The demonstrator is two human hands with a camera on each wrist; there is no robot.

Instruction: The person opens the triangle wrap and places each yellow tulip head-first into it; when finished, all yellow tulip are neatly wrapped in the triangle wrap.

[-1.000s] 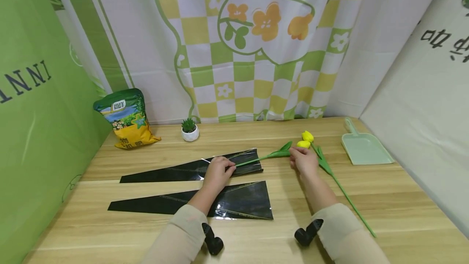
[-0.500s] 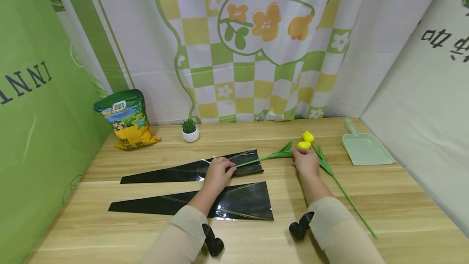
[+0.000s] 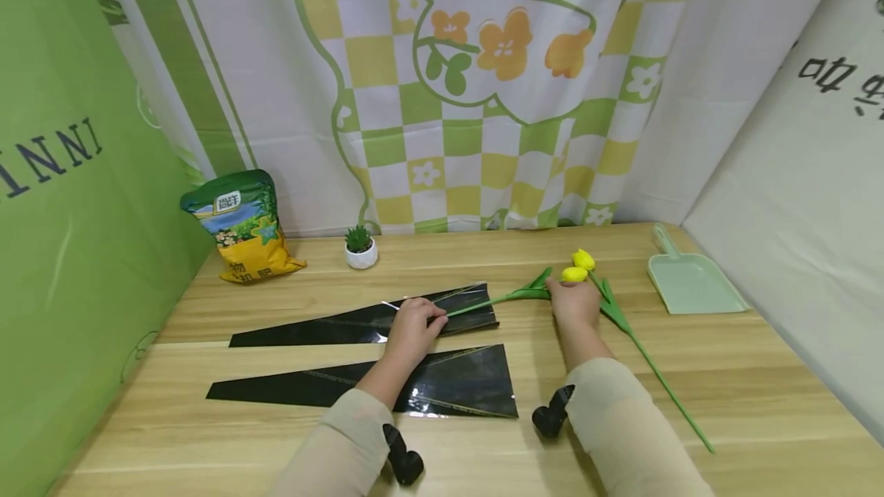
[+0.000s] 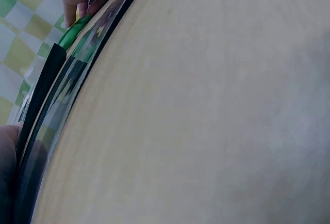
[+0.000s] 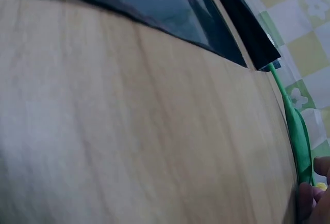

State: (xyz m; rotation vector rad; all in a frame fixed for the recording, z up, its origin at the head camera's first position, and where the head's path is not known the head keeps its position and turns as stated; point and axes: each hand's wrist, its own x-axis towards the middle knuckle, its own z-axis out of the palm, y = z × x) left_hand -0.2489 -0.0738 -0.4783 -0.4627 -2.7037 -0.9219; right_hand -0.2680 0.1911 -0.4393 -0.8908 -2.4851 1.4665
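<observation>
In the head view, my left hand (image 3: 416, 326) pinches the green stem (image 3: 476, 306) of a yellow tulip over the upper black wrapping sleeve (image 3: 311, 330). The stem's lower end is hidden under that hand. My right hand (image 3: 577, 304) grips the same tulip near its leaves (image 3: 533, 288), just below a yellow bloom (image 3: 574, 274). In the right wrist view, its fingertips (image 5: 306, 195) lie at the leaf (image 5: 298, 136). A second tulip (image 3: 659, 374) lies slanted on the table, its bloom (image 3: 583, 259) beside the first. Below my left hand lies another black sleeve (image 3: 470, 382), flat.
A pale green dustpan (image 3: 697, 282) lies at the right. Along the back stand a small succulent in a white pot (image 3: 361, 255) and a green and yellow fertilizer bag (image 3: 249, 228). A patterned curtain (image 3: 470, 129) hangs behind the wooden table (image 3: 173, 443).
My right forearm has swung inward to the left, and the right hand has shifted slightly along the tulip. My left hand stays on the stem at the sleeve.
</observation>
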